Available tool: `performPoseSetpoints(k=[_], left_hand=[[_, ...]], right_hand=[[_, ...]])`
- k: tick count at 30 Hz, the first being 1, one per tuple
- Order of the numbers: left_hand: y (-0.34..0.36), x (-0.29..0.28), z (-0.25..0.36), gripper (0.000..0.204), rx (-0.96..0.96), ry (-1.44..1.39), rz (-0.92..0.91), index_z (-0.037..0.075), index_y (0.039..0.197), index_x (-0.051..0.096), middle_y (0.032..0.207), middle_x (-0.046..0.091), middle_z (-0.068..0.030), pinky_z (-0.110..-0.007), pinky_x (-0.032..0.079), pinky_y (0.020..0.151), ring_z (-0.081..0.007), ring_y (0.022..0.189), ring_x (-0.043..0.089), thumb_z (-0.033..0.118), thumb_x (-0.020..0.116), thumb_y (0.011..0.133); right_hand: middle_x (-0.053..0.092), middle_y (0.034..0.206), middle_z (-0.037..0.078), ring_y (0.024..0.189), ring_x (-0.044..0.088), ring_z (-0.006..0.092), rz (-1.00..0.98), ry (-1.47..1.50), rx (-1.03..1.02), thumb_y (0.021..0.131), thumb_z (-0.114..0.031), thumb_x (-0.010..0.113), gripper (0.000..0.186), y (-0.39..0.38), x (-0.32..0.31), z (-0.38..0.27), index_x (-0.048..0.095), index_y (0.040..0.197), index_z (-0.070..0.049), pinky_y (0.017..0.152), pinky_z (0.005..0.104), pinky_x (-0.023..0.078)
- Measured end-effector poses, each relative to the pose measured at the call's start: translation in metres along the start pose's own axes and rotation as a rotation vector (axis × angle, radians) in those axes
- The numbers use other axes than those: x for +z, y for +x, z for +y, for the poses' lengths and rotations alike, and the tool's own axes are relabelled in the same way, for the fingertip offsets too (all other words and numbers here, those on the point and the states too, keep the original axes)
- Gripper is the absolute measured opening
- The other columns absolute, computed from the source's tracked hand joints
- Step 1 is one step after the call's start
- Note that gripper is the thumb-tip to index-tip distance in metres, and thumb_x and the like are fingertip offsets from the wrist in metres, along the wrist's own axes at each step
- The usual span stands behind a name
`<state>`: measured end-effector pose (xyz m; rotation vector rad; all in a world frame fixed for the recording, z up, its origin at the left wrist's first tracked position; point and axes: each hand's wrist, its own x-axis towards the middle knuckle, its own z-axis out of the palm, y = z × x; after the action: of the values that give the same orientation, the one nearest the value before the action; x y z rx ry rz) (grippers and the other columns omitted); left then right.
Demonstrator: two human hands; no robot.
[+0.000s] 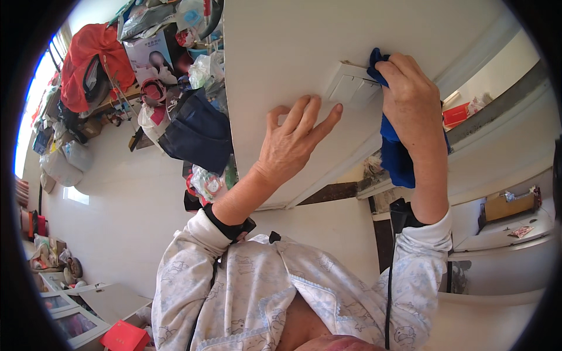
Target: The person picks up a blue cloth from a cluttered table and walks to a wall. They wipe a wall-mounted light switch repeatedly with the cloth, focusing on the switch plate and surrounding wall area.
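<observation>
On the white wall ahead of me sits a white light switch panel [350, 86] with wide rockers. My right hand [411, 96] pinches a dark blue cloth [398, 155], whose bunched upper end presses against the panel's right edge. The rest of the cloth hangs below that hand, partly hidden behind the wrist. My left hand [300, 134] is raised to the left of the panel, fingers spread and bent, holding nothing. Its fingertips are close to the wall [281, 52]; whether they touch it I cannot tell.
Left of the wall's edge, piled belongings include a dark blue bag [202, 131], a red cloth cover [88, 64] and clear plastic bags [208, 70]. A doorway frame [345, 155] stands at the right. A red box [124, 336] lies at the lower left beside a white cabinet [76, 322].
</observation>
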<state>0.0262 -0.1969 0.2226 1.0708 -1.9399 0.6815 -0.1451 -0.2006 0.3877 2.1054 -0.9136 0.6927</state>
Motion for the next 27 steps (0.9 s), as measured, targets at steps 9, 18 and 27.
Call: performPoseSetpoints(k=[9,18,27], left_hand=[[0.002,-0.007,-0.003,0.071,0.017,-0.065,-0.019,0.024,0.145,0.048,0.137,0.045,-0.0076,-0.042,0.036,0.09,-0.0198,0.128,0.046,0.006,0.064,0.079],[-0.007,-0.008,-0.01,0.068,0.023,-0.185,-0.034,0.019,0.145,0.048,0.138,0.046,-0.0112,-0.045,0.037,0.096,-0.0244,0.131,0.044,0.004,0.062,0.08],[-0.022,-0.031,-0.03,0.037,-0.297,-0.869,0.064,0.002,0.125,0.062,0.12,0.061,-0.0149,-0.036,0.043,0.098,-0.0298,0.113,0.059,-0.005,0.055,0.089]], right_hand=[[0.061,0.09,0.008,0.092,0.064,0.0268,-0.001,0.026,0.011,0.069,0.003,0.063,0.016,0.009,0.006,-0.019,0.063,0.084,-0.002,0.072,0.0381,0.055],[0.061,0.09,0.009,0.09,0.064,0.0308,-0.073,0.079,0.024,0.073,0.003,0.06,0.012,0.023,0.008,-0.042,0.062,0.083,-0.002,0.072,0.0406,0.054],[0.069,0.088,0.007,0.077,0.065,0.0157,0.271,0.626,0.492,0.081,0.002,0.076,0.022,-0.007,-0.017,-0.068,0.07,0.102,-0.002,0.071,0.0253,0.053]])
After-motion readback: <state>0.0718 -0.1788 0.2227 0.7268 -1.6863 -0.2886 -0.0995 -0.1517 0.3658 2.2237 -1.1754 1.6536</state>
